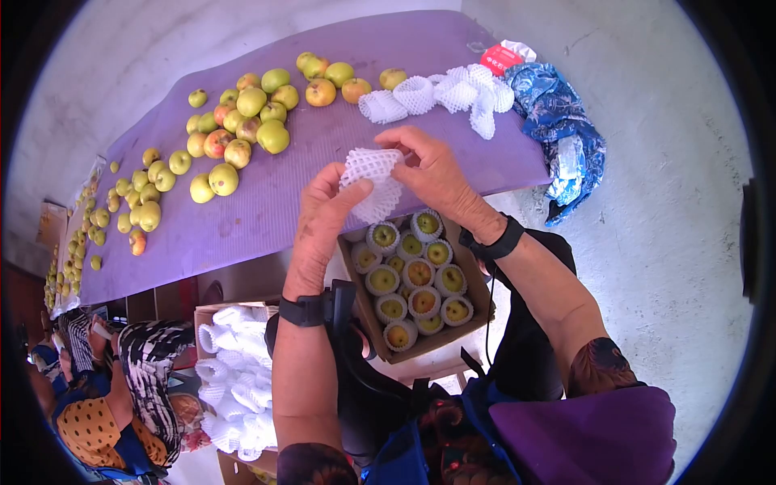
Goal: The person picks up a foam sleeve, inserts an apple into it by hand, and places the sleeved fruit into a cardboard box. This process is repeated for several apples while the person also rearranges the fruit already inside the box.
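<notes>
Between my two hands is a white foam fruit net (373, 179), held above the near edge of the purple table. My left hand (327, 202) pinches its lower left side with the thumb on top. At its upper right rim, the thumb and fingers of my right hand (424, 166) grip the mesh. Directly below my hands, a cardboard box (365, 330) holds rows of apples (419, 273), each in a white foam net. Loose green and reddish apples (250, 102) lie on the table to the left.
More foam nets (461, 90) lie on the purple table (347, 42) at the back right, beside a blue patterned cloth (558, 113) and a red packet (501, 58). A carton of foam nets (238, 380) stands left of my legs. Another person (121, 396) sits at the lower left.
</notes>
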Motion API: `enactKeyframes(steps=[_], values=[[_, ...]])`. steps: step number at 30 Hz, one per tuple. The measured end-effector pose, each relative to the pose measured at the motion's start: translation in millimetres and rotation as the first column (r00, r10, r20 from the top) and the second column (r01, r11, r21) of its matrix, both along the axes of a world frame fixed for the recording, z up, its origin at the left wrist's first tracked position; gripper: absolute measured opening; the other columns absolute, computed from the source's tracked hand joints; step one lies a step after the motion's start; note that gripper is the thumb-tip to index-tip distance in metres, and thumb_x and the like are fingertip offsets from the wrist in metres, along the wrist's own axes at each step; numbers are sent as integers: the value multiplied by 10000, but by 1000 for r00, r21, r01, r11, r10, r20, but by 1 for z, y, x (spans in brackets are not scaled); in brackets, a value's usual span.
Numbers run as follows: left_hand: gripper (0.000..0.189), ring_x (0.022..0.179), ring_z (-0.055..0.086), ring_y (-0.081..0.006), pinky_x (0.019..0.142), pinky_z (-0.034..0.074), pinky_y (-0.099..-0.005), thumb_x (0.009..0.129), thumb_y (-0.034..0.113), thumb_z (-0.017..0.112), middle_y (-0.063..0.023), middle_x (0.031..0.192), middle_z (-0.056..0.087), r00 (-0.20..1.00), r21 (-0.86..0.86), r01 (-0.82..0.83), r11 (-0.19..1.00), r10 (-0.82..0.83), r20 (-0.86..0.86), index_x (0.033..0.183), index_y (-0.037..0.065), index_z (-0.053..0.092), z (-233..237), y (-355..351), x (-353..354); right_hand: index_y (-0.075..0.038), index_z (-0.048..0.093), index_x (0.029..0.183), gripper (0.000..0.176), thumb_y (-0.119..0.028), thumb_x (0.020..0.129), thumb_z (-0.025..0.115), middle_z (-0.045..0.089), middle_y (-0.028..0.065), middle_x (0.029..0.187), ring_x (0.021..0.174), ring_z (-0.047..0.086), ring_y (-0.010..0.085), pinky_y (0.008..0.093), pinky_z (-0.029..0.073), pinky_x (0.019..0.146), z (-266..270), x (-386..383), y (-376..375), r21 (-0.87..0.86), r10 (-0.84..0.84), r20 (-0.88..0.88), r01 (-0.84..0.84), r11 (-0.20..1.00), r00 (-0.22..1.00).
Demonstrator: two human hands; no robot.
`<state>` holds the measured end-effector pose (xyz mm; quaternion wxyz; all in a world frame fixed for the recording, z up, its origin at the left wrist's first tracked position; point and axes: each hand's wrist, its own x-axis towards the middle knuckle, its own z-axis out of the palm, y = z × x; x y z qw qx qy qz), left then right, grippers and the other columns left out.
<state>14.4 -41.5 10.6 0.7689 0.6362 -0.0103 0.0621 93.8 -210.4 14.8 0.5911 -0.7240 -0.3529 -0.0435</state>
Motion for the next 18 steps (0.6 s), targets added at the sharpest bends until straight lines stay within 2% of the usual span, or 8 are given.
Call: enactKeyframes(steps=[5,7,9,10,12,15,16,18], values=[[155,836,588,-66,758,474,-230,865,118,652,-10,926,653,999,4,-8,1000,8,47,986,31,609,4,-4,-3,-25,601,1040,253,10,790,590,616,65,892,828,598,159,284,483,741,-10,5,2,-30,-46,79,49,998,996],[162,808,583,-62,731,470,-222,877,147,643,-4,909,647,998,30,-27,999,25,62,985,32,606,7,-3,-4,-25,603,1022,235,9,790,590,618,70,877,795,598,168,291,483,730,-9,6,3,37,-66,-32,67,997,997],[256,855,587,-68,738,460,-210,898,235,622,-10,981,649,988,94,18,995,-3,-156,1078,54,611,9,7,-5,-25,604,1016,229,8,789,590,617,71,866,780,597,172,293,481,722,-7,5,3,70,-57,-29,59,996,998],[256,855,587,-68,738,460,-210,898,235,622,-10,981,649,988,94,18,995,-3,-156,1078,54,611,6,7,-5,-24,606,1009,223,7,789,590,615,72,856,764,596,175,295,479,714,-6,4,3,103,-48,-25,50,993,999],[315,809,579,-56,681,445,-187,922,304,590,-4,966,644,980,-56,108,993,-116,-164,1103,48,608,0,8,-4,-24,608,1001,214,4,789,596,616,75,856,760,594,177,297,477,709,-2,2,3,70,-43,9,42,997,999],[280,714,553,-43,626,434,-190,914,258,611,27,873,626,962,-101,156,983,-174,-212,1095,44,626,0,7,-6,-25,610,982,197,-4,786,610,616,83,853,756,593,189,304,472,700,-2,1,5,18,-26,61,25,1000,998],[280,714,553,-43,626,434,-190,914,258,611,27,873,626,961,-101,156,983,-174,-212,1095,44,626,-2,6,-5,-26,611,972,189,-9,784,620,616,87,851,756,594,200,309,470,696,-3,1,6,-2,-14,82,14,1000,997],[273,743,590,-57,649,459,-197,919,244,607,15,888,646,978,-144,42,989,-71,-198,1100,41,632,-7,1,-2,-27,611,965,184,-14,782,628,613,95,848,759,593,216,317,469,695,-4,1,8,-8,-19,106,20,1000,994]])
